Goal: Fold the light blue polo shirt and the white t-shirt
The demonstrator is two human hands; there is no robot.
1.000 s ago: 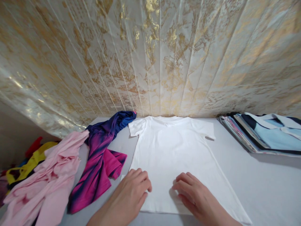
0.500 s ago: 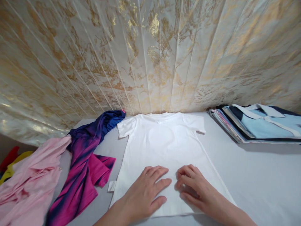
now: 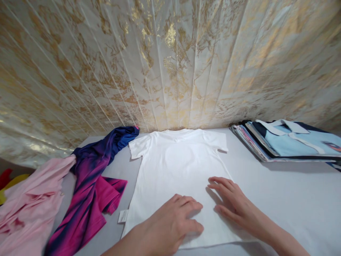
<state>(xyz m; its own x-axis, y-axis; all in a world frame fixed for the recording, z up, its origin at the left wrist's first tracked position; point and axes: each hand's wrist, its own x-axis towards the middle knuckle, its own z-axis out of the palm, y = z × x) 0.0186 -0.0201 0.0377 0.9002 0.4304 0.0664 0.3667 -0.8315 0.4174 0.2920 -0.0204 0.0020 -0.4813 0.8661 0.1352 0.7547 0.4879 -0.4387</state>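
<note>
A white short-sleeved T-shirt point(image 3: 176, 167) lies spread flat on the pale table, its neckline at the far edge and its hem toward me. My left hand point(image 3: 177, 220) rests over the lower middle of the shirt, fingers apart, grasping nothing. To its right, my right hand point(image 3: 231, 202) hovers just over the shirt's right half with fingers spread, casting a shadow on the cloth. At the shirt's lower left side a small white label point(image 3: 123, 216) sticks out.
Left of the shirt lie a crumpled purple and navy garment point(image 3: 90, 185) and a pink garment point(image 3: 34, 199). A stack of folded clothes point(image 3: 290, 142) sits at the back right, a light blue collared shirt on top. Behind the table hangs a gold-patterned curtain point(image 3: 170, 71).
My right hand has moved right and slightly away from me, its fingers opening out. My left hand has shifted a little right. The view has turned slightly; the shirt lies the same.
</note>
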